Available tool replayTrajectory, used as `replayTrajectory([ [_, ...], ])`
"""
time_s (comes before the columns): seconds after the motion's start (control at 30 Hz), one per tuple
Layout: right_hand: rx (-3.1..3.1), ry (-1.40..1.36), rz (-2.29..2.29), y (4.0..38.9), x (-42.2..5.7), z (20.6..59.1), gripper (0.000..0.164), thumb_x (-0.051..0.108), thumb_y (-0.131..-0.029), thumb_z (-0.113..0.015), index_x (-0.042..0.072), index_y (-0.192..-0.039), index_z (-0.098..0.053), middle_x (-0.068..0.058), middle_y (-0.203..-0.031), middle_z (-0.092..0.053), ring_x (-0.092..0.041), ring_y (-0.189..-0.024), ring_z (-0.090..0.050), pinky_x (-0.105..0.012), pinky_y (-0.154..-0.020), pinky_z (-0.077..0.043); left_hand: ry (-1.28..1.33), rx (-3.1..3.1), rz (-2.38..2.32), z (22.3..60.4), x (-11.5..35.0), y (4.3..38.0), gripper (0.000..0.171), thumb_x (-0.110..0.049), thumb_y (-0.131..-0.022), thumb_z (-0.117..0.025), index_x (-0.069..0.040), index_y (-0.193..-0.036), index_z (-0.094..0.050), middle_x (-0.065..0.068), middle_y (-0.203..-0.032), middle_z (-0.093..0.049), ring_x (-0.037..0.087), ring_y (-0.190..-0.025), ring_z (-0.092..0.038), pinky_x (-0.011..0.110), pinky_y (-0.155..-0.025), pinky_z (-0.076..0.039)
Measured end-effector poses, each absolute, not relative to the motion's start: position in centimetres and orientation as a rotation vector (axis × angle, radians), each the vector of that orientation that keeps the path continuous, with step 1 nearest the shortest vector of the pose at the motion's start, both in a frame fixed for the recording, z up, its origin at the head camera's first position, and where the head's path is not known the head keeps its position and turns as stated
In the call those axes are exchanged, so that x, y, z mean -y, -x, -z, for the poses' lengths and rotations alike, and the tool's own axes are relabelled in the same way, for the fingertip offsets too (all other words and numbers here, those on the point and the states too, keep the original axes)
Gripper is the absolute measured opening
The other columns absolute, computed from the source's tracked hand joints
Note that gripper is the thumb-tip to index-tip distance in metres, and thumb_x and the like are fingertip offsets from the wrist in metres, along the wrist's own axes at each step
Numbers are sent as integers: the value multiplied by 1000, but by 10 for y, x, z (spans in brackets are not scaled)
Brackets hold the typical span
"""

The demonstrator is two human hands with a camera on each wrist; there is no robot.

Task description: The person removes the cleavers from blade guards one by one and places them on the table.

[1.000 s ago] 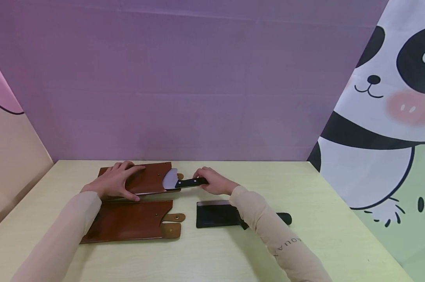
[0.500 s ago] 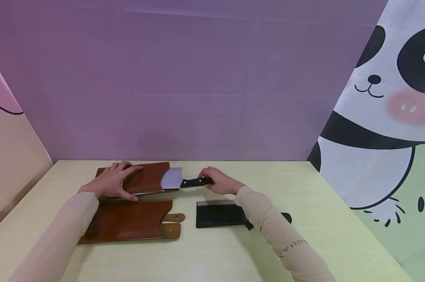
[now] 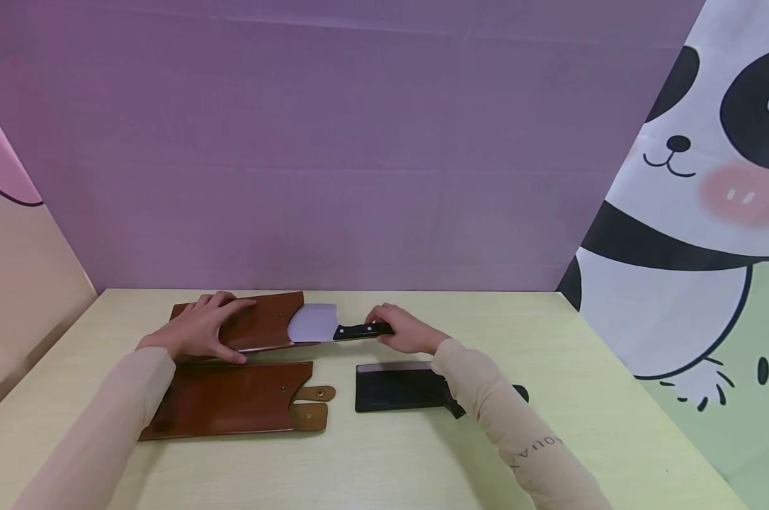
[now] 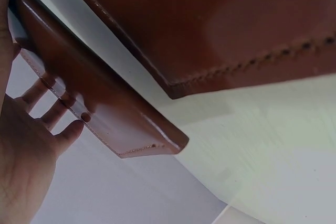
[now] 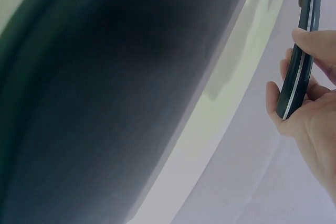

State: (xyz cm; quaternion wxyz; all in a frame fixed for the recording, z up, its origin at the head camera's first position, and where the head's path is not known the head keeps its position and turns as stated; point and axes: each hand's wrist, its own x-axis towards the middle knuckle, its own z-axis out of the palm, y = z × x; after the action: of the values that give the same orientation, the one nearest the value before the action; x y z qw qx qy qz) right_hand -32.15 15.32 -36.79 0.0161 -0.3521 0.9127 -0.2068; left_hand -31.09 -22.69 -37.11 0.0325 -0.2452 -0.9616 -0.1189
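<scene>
My left hand (image 3: 196, 329) spans the far brown leather sheath (image 3: 266, 319), with its thumb at the near edge and fingers along the far edge. In the left wrist view, fingertips press against the stitched side of that sheath (image 4: 100, 93). A cleaver (image 3: 313, 322) with a broad silver blade sticks partway out of the sheath's right end; the rest of its blade is hidden inside. My right hand (image 3: 406, 329) grips its black riveted handle (image 3: 359, 331). The right wrist view shows the thumb and fingers wrapped round this handle (image 5: 296, 82).
A second brown sheath (image 3: 231, 400) with two tan snap straps (image 3: 314, 394) lies nearer on the pale table (image 3: 263, 474). To its right is a black-bladed cleaver (image 3: 400, 388), its handle partly hidden under the right sleeve (image 3: 505, 418). A purple backdrop (image 3: 333, 163) rises behind the table.
My right hand has drawn the cleaver rightward, so more silver blade shows outside the sheath. My left hand and the far sheath have shifted slightly left.
</scene>
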Motion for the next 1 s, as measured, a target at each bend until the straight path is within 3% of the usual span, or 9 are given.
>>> replayTrajectory([
  [1.0, -2821, 1128, 682, 321, -170, 369, 28, -2, -81, -62, 3, -108, -56, -9, -94, -56, -18, -87, -51, -38, -86, -43, 764, 2950, 369, 368, 234, 306, 96, -59, -59, -75, -20, -139, -37, 17, -134, -34, 41, -122, -30, 61, -97, -24],
])
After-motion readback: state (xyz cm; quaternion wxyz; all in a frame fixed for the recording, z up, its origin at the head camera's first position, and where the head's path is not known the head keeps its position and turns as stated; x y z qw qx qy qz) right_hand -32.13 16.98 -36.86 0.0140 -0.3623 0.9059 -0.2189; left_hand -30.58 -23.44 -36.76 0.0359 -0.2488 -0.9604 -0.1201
